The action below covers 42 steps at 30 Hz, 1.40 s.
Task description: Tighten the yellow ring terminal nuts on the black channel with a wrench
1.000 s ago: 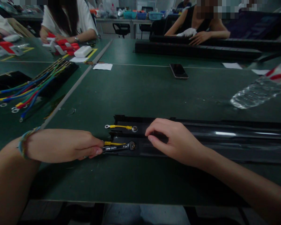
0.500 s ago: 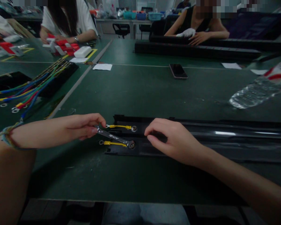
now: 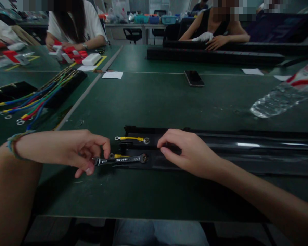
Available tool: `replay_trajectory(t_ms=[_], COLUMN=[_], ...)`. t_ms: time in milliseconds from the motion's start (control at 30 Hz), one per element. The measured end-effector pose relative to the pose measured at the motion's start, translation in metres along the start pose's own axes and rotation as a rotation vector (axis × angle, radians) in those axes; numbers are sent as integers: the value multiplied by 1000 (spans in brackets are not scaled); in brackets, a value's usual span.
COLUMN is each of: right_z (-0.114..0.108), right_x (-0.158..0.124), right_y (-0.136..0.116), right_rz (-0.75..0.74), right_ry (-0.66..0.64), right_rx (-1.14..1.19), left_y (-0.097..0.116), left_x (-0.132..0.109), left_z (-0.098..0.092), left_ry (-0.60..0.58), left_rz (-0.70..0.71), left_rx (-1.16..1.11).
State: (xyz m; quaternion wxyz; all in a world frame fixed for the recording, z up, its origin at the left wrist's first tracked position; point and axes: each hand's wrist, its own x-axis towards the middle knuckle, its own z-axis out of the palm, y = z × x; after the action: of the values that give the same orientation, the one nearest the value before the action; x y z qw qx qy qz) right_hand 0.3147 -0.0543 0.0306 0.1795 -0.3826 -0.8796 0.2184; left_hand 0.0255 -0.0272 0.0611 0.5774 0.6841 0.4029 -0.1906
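My left hand (image 3: 86, 153) has its thumb and fingers around the end of a shiny combination wrench (image 3: 120, 160). The wrench's far end sits over a nut or bolt head in the near one of two long black channel pieces (image 3: 154, 164). Partly behind the wrench lies a short yellow wire with a ring terminal (image 3: 117, 156). A second yellow wire (image 3: 130, 138) is fastened at a round fastener in the far channel. My right hand (image 3: 184, 150) is curled over the channel pieces, thumb and forefinger gripping about them; its other fingertips are hidden.
A bundle of coloured cables with ring terminals (image 3: 38, 95) lies at the left. A phone (image 3: 194, 78) and a plastic bottle (image 3: 277, 95) lie farther back. Across the table, two people handle red-and-white parts (image 3: 72, 53) and long black pieces (image 3: 213, 54).
The wrench's held end has swung toward me, turning about its far end on the fastener. My left hand has moved nearer with it. My right hand has stayed almost in place.
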Motion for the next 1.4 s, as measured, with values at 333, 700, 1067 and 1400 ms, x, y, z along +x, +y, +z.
replay_trajectory(t_ms=[333,700,1067,1400], right_z=[-2,-5,-3,-3], right_x=[-1,-6,-7,-7], right_y=[0,2,2,1], right_rz=[10,7,2,-5], right_ry=[-18,-42,-34,-38], right_rx=[14,32,15,-5], left_y=[-4,-17,-26,-26], left_x=[6,13,8,14], left_z=[-6,-20,-20,-17], left_ry=[117,330,151,92], left_rz=[-6,87,108,239], left_rx=[29,-1,-101,-166])
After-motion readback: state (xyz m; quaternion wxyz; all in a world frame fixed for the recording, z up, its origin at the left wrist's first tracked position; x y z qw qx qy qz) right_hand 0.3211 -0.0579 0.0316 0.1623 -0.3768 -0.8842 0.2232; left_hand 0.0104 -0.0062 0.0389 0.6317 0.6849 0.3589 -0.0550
